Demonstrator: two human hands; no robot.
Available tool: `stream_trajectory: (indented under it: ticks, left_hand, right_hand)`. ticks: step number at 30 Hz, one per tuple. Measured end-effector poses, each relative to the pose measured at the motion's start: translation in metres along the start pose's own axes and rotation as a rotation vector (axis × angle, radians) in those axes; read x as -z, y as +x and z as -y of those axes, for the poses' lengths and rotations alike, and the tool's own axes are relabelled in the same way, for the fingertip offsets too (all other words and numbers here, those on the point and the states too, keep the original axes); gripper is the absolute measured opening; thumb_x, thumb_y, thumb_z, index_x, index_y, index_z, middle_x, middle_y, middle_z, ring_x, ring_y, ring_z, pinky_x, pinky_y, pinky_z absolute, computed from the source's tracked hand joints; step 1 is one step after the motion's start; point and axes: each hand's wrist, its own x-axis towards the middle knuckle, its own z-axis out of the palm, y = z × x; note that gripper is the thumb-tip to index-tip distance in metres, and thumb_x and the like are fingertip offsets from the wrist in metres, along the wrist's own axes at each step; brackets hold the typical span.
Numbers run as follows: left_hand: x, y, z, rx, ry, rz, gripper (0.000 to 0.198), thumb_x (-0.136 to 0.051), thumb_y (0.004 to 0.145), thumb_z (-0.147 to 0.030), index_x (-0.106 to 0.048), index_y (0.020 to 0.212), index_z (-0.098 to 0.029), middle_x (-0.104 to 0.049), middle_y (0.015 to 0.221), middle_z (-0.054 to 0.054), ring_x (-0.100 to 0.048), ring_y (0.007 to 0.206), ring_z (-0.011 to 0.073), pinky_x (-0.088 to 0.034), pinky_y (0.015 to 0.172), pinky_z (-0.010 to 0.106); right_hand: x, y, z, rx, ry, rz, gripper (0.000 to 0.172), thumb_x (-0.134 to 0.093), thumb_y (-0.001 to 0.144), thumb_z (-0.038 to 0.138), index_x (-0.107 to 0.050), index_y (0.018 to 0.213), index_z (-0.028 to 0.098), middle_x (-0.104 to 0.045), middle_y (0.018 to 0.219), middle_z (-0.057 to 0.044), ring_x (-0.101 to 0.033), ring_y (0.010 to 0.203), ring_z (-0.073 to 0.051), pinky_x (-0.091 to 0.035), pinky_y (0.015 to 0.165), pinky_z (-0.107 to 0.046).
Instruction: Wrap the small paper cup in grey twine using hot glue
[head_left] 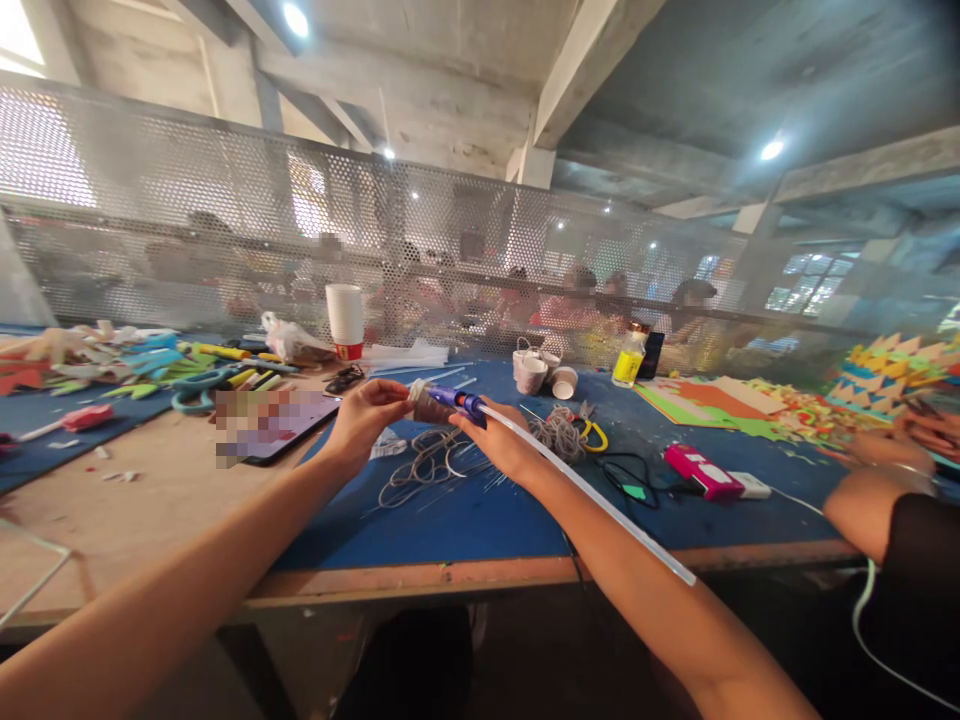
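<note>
Over the blue mat [390, 545], my left hand [364, 425] pinches a small cup wrapped in greyish cord [430, 403]. My right hand [506, 440] grips a blue hot glue gun [471, 405], its front end at the cup. Whether the tip touches the cup cannot be made out. A long white glue stick [607, 500] runs out of the gun's back, over my right forearm. Loose grey cord [416, 478] lies under my hands, with a coiled bundle [561, 432] right of them. Several small cups [531, 375] stand farther back.
Yellow-handled scissors [595, 436] lie by the bundle, and blue-handled scissors [199, 392] at left near a screen device [296, 432]. Stacked paper cups [345, 315] and a yellow-labelled bottle [628, 360] stand behind. A pink power strip [703, 472] and another person's arm [870, 508] are right.
</note>
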Motion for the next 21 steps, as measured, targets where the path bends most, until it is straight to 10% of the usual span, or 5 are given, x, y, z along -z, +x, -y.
stream_trajectory:
  ticks: [11, 17, 21]
  left_hand:
    - [0.000, 0.002, -0.002, 0.149, -0.066, -0.065, 0.042, -0.094, 0.043, -0.025, -0.071, 0.077, -0.016, -0.069, 0.074, 0.000, -0.063, 0.064, 0.0134, -0.049, 0.067, 0.029]
    - [-0.002, -0.001, -0.009, 0.183, -0.082, -0.084, 0.040, -0.094, 0.043, -0.022, -0.071, 0.076, -0.016, -0.069, 0.072, 0.000, -0.062, 0.065, 0.0128, -0.049, 0.067, 0.028]
    - [-0.002, 0.000, -0.010, 0.185, -0.074, -0.090, 0.040, -0.093, 0.044, -0.023, -0.070, 0.076, -0.016, -0.069, 0.073, -0.001, -0.061, 0.065, 0.0121, -0.047, 0.066, 0.027]
  right_hand:
    - [0.000, 0.001, -0.002, -0.056, 0.381, 0.074, 0.046, -0.056, 0.096, 0.061, -0.070, 0.116, 0.022, -0.072, 0.071, 0.000, -0.069, 0.063, -0.018, -0.049, 0.067, -0.026]
    - [-0.005, 0.006, -0.012, -0.026, 0.573, 0.131, 0.059, -0.048, 0.097, 0.067, -0.067, 0.071, 0.018, -0.058, 0.049, 0.001, -0.064, 0.053, -0.016, -0.051, 0.067, -0.025]
    - [-0.004, 0.010, -0.019, -0.147, 0.330, -0.043, 0.048, -0.049, 0.098, 0.062, -0.068, 0.104, 0.019, -0.071, 0.072, -0.004, -0.071, 0.072, -0.022, -0.051, 0.071, -0.028]
